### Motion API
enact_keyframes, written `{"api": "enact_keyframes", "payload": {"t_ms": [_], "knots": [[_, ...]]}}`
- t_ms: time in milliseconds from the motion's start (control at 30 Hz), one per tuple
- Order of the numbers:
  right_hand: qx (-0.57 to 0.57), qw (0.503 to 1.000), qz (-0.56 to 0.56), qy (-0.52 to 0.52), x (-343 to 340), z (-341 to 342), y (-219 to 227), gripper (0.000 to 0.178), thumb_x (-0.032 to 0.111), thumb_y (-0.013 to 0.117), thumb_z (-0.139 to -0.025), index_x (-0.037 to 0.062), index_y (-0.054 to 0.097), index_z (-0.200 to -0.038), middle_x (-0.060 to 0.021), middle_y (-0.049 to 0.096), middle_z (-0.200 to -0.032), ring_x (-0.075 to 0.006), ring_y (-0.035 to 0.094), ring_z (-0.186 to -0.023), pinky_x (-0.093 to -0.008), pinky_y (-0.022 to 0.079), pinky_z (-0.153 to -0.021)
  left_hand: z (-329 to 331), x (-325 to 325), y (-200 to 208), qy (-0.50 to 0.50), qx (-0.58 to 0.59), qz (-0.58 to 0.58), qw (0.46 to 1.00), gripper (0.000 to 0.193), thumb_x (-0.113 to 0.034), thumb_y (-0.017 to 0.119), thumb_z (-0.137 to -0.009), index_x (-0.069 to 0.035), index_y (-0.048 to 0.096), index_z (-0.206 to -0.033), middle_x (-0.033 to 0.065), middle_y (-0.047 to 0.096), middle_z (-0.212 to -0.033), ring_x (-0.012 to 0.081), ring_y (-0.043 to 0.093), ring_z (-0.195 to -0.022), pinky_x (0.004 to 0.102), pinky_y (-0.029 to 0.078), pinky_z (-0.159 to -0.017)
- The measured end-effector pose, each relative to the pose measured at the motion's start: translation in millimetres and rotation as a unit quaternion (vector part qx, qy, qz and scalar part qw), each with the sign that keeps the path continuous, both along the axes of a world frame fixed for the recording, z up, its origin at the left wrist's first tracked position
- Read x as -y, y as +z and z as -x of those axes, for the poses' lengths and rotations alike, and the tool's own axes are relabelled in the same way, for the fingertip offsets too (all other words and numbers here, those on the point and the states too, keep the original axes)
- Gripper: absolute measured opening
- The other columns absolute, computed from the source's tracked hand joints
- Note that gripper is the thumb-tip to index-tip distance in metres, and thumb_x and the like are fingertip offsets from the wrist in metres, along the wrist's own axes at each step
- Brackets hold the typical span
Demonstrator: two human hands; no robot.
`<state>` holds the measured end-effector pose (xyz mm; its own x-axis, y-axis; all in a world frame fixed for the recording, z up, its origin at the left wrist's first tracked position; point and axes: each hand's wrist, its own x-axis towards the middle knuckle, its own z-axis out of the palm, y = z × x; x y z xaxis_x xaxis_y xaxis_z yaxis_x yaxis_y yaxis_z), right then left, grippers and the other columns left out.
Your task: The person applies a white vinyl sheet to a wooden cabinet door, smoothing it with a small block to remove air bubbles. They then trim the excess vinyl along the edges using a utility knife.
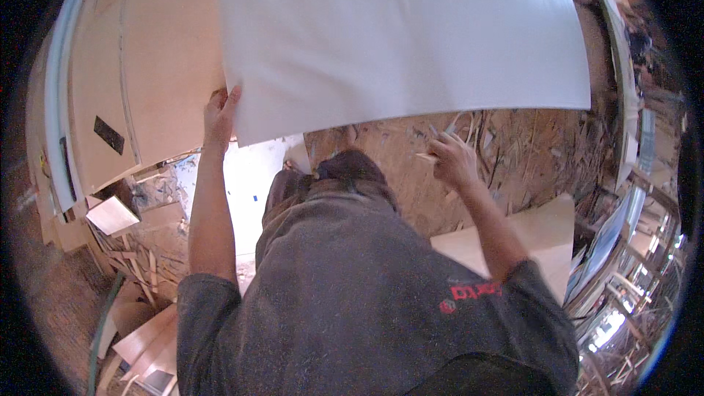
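One white sheet (418,37) in left fingers (233,97)

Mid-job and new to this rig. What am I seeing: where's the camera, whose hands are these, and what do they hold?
There's no machine: one person works bare-handed. The picture comes from a fisheye camera on their head, looking down, so straight edges bend. The left hand grips the left edge of a large rippled white sheet; a flat tan panel lies left of it. A dark rectangular patch shows on the panel. The right hand holds a small pale thing, too blurred to name.
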<state>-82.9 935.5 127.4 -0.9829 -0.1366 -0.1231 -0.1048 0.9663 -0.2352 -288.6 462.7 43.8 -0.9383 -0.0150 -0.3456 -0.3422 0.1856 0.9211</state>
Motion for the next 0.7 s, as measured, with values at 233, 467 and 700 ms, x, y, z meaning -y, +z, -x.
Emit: {"api": "enact_keyframes", "payload": {"t_ms": [233,467,700], "knots": [[-0.144,0.981,-0.090,-0.091,-25,67,24,0.025,0.001,0.071,-0.075,0.0133,0.068,-0.097,-0.0063,0.063,-0.100,-0.0340,0.061,-0.101,-0.0453,0.054,-0.082,-1,-3,10,-0.028,-0.032,0.008,0.999,0.049,-0.038,0.065,-0.104,0.008,0.067,-0.122,0.0119,0.063,-0.121,0.0204,0.062,-0.109,0.0329,0.050,-0.095],[-0.175,0.981,-0.063,-0.054,-45,177,-6,0.015,0.008,0.072,-0.078,0.0145,0.065,-0.090,-0.0043,0.059,-0.090,-0.0299,0.061,-0.093,-0.0432,0.055,-0.070,-12,1,6,0.029,0.019,0.021,0.999,0.049,-0.036,0.071,-0.100,0.007,0.068,-0.123,0.0109,0.058,-0.128,0.0203,0.056,-0.120,0.0343,0.047,-0.100],[-0.193,0.972,-0.128,-0.044,-75,419,-19,0.008,0.018,0.067,-0.088,0.0172,0.066,-0.096,-0.0049,0.062,-0.101,-0.0291,0.064,-0.103,-0.0482,0.060,-0.070,-6,2,32,0.013,0.058,0.049,0.997,0.042,-0.036,0.078,-0.094,0.005,0.076,-0.106,0.0068,0.057,-0.132,0.0179,0.058,-0.118,0.0331,0.049,-0.096]]}}
